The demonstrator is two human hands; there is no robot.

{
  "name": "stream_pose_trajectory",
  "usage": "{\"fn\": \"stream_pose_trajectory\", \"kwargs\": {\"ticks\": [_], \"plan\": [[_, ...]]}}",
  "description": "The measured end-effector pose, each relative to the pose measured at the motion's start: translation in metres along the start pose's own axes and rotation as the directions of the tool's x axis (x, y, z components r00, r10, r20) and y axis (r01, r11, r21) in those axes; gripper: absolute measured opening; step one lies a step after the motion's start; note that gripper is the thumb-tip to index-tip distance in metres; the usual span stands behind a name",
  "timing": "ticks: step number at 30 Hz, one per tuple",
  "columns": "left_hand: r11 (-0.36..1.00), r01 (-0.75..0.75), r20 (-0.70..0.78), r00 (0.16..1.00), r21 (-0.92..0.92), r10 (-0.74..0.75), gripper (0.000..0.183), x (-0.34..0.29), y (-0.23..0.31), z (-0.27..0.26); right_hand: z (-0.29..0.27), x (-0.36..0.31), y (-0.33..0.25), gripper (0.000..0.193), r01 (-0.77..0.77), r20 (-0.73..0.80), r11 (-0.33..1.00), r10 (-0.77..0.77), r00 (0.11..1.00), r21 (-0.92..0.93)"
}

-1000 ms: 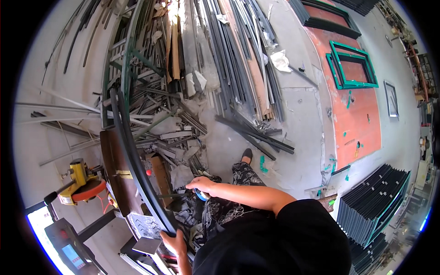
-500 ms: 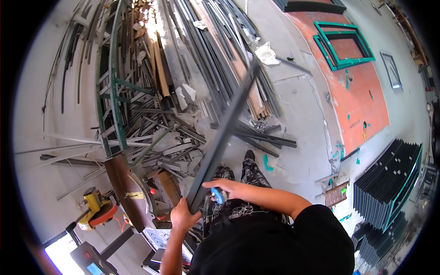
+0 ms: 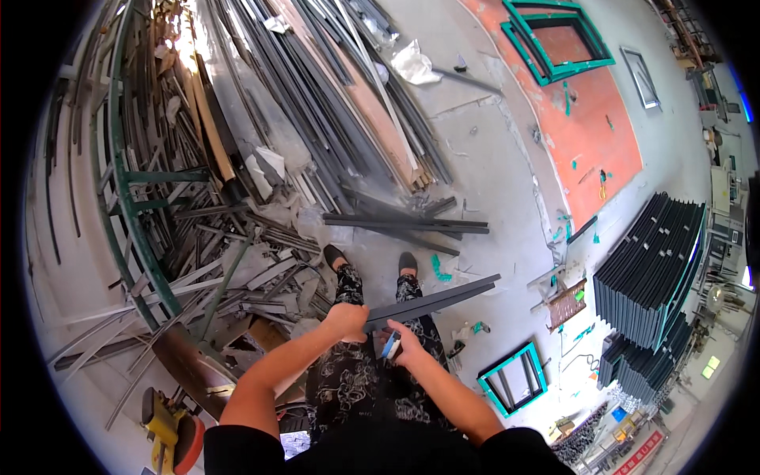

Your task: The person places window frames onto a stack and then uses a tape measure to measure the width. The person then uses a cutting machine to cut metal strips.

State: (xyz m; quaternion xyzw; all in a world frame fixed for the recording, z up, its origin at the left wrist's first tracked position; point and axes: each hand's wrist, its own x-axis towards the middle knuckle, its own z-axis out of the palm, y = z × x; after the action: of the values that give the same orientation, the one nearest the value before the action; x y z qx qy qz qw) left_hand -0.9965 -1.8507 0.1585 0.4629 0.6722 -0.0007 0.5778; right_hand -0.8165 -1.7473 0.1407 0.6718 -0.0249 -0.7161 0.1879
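A dark grey metal profile bar (image 3: 439, 301) lies across in front of my legs, its far end pointing right and slightly up. My left hand (image 3: 346, 323) is closed round the bar's left end. Just right of it, my right hand (image 3: 409, 348) is closed on a small blue object (image 3: 391, 345), which looks like a tape measure. The fingertips of that hand are close under the bar; whether they touch it I cannot tell. Palm and fingers partly hide the blue object.
More dark profiles (image 3: 404, 224) lie on the floor beyond my feet, with long bars (image 3: 301, 95) behind. A green metal rack (image 3: 131, 202) and scrap offcuts (image 3: 261, 269) are at left, near a yellow-and-red machine (image 3: 170, 435). Stacked black frames (image 3: 649, 269) and a green-edged frame (image 3: 514, 380) are at right.
The bar has swung from pointing away and up to pointing right. Both hands have moved with it, still closed on the same things. The view has shifted toward the right.
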Motion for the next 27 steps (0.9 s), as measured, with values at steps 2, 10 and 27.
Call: {"fn": "stream_pose_trajectory", "kwargs": {"ticks": [2, 10, 27], "plan": [[0.998, -0.05, 0.021, 0.999, 0.045, 0.049, 0.058, 0.034, -0.02, 0.003, -0.005, 0.019, 0.002, 0.029, -0.007, 0.028, 0.997, 0.005, 1.0, 0.074], [0.98, -0.061, -0.068, 0.995, 0.187, 0.074, 0.054, 0.179, -0.106, 0.027, -0.029, 0.113, 0.002, 0.031, -0.103, 0.066, 0.965, 0.089, 0.994, 0.243], [0.846, 0.409, -0.454, 0.86, 0.342, -0.232, 0.027, 0.405, -0.291, 0.096, -0.036, 0.283, 0.009, 0.026, -0.265, 0.046, 0.928, 0.262, 0.964, 0.26]]}}
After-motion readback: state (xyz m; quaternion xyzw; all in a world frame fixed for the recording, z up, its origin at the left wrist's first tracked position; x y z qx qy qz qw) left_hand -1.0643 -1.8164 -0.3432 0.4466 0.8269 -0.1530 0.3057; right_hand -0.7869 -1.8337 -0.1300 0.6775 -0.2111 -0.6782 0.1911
